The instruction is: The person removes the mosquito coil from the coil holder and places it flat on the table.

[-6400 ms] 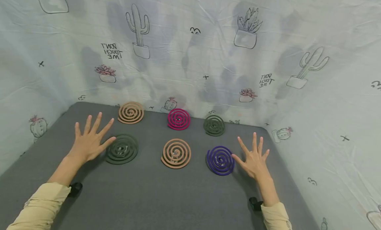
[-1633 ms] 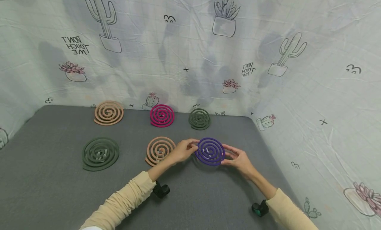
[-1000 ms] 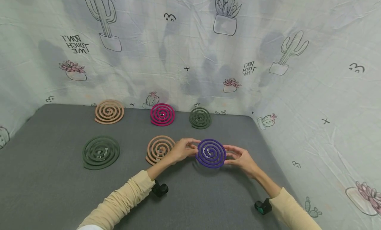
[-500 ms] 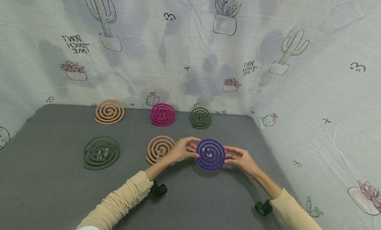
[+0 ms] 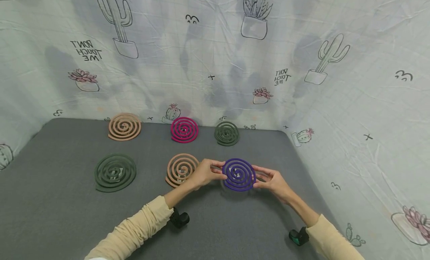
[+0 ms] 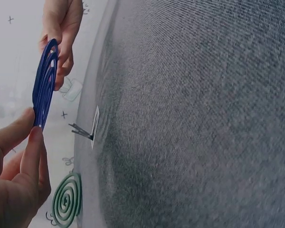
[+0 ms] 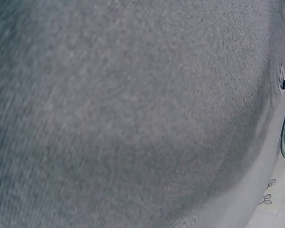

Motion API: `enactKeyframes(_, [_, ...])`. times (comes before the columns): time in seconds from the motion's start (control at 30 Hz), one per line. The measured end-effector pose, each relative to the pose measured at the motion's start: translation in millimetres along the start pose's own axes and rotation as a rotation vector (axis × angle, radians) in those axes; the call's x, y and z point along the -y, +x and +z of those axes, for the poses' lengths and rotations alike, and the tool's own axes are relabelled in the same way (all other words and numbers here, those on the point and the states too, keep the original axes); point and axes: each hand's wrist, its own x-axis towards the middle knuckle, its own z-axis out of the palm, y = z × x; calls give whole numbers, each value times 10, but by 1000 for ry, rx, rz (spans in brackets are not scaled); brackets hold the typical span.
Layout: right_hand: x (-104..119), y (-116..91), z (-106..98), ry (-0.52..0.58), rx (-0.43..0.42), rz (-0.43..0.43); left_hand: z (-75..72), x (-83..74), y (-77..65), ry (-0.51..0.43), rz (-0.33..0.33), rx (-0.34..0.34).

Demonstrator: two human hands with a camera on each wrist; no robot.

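In the head view, I have both hands on the purple coil [image 5: 239, 175], up off the table [image 5: 215, 219] toward its right edge. The left hand [image 5: 203, 174] pinches one side of the rim, the right hand [image 5: 277, 185] grips the other; I judge that opposite holds keep so thin a spiral from bending. Along the back edge lie the back tan coil [image 5: 124, 127], pink coil [image 5: 184, 130] and back green coil [image 5: 226, 133]. Nearer me are the front green coil [image 5: 115, 173] and front tan coil [image 5: 181, 170], the latter partly covered by my left hand. The gaps, I'd guess, leave finger room round each. Both forearms come in from the front edge, the left slanting across, the right reaching inward.

In the left wrist view, the purple coil shows nearly edge-on, thumb and fingers at each end, with a stand [image 6: 91, 137] on the table beyond.

In the right wrist view, I get mostly table; the hand's grip I cannot tell from here.
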Motion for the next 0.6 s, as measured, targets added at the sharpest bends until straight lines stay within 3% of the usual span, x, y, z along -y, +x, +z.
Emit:
enactKeyframes(0.23, [49, -42, -22, -33, -7, 26, 0, -17, -14, 32, 26, 55])
enactKeyframes(0.6, [34, -83, -71, -63, 19, 12, 118, -112, -70, 233, 68, 25])
